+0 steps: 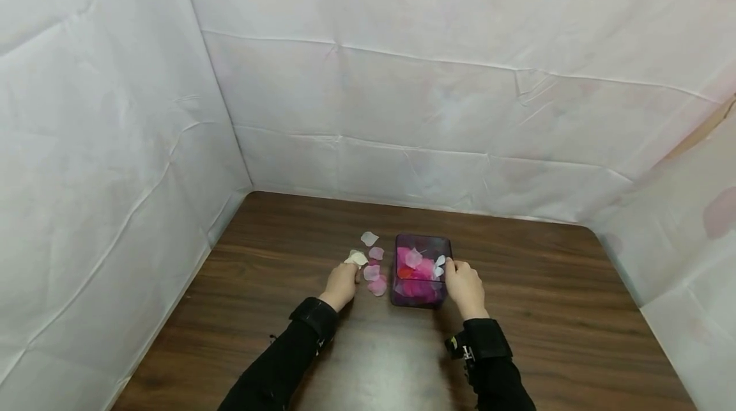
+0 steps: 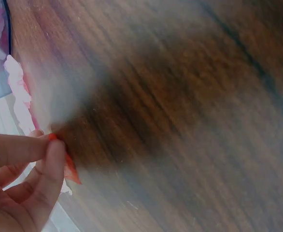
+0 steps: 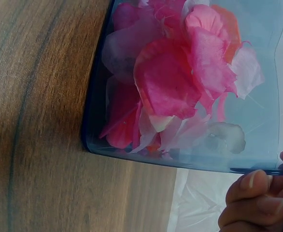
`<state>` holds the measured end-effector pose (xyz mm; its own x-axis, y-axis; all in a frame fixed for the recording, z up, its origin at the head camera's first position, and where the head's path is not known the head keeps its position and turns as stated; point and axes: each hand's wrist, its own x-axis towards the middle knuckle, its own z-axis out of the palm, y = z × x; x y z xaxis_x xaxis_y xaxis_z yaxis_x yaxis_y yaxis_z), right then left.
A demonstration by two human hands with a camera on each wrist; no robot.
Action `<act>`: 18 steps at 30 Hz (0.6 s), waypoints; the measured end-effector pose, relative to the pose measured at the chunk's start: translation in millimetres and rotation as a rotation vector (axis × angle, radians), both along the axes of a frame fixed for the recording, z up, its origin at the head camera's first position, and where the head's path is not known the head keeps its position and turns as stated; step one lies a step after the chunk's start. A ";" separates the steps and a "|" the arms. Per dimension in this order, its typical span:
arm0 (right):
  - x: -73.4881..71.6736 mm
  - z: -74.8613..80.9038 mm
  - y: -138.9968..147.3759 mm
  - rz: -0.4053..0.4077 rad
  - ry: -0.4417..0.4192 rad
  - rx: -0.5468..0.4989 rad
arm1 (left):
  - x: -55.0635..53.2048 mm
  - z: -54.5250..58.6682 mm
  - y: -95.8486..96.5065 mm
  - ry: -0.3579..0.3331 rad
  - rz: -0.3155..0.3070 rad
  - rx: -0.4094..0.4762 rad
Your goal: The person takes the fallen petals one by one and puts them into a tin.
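Note:
My left hand [image 1: 340,284] pinches an orange-red artificial petal [image 2: 71,170] between thumb and forefinger, low over the table. Just past its fingertips lie cream petals [image 1: 358,258]. Several pink petals [image 1: 372,273] are scattered between this hand and a see-through purple plastic box [image 1: 398,300]. With thumb and fingers on either side of its right wall, my right hand [image 1: 464,287] grips the box at the rim. Heaped inside are pink petals [image 3: 165,79], along with white and orange ones. The box stands upright on the table.
The table [image 1: 276,232] has a dark wood-grain top. White sheeting [image 1: 368,98] rises as walls behind it and along both sides. One whitish petal [image 1: 370,238] lies farther back, left of the box.

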<state>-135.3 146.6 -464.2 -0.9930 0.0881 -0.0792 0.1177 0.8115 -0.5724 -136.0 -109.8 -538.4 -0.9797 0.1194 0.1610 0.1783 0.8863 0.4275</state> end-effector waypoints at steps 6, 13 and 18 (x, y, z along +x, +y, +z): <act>-2.6 0.4 0.5 -0.004 0.007 0.007 | -3.5 5.8 2.6 -0.016 -0.010 -0.039; -2.0 -0.5 0.9 -0.001 -0.011 0.007 | -13.4 48.6 14.1 0.013 -0.093 0.140; -3.5 -1.0 1.8 0.006 -0.004 0.009 | -19.9 98.5 35.4 0.097 -0.218 0.287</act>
